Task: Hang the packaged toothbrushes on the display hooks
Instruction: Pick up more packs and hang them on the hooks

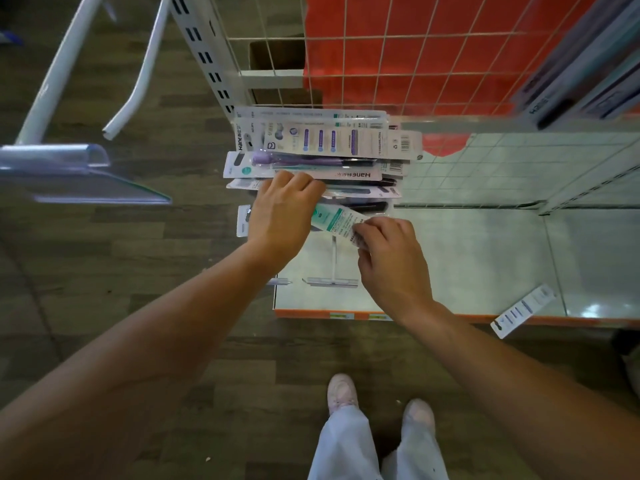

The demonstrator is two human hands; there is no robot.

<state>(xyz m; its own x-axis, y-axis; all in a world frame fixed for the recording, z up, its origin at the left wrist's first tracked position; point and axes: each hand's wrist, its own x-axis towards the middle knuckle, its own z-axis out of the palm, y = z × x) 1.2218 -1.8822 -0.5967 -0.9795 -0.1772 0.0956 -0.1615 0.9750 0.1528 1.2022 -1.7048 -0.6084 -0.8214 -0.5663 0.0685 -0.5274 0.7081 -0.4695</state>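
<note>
A stack of packaged toothbrushes (pixel 322 147) lies on the left end of the bottom shelf (pixel 485 258). My left hand (pixel 280 216) reaches into the stack's near side, fingers curled over a package edge. A green-and-white toothbrush package (pixel 332 218) is pinched at its near end by my right hand (pixel 391 261), and its far end runs under my left fingers. A display hook (pixel 334 271) with a clear label holder lies flat on the shelf below my hands. One more package (pixel 523 310) lies at the shelf's front edge on the right.
The white wire grid back panel (pixel 398 53) rises behind the stack, with an orange board behind it. Hung packages (pixel 588 71) show at the top right. A slotted upright (pixel 204 53) stands left of the stack. A clear plastic label strip (pixel 69 168) juts in at left.
</note>
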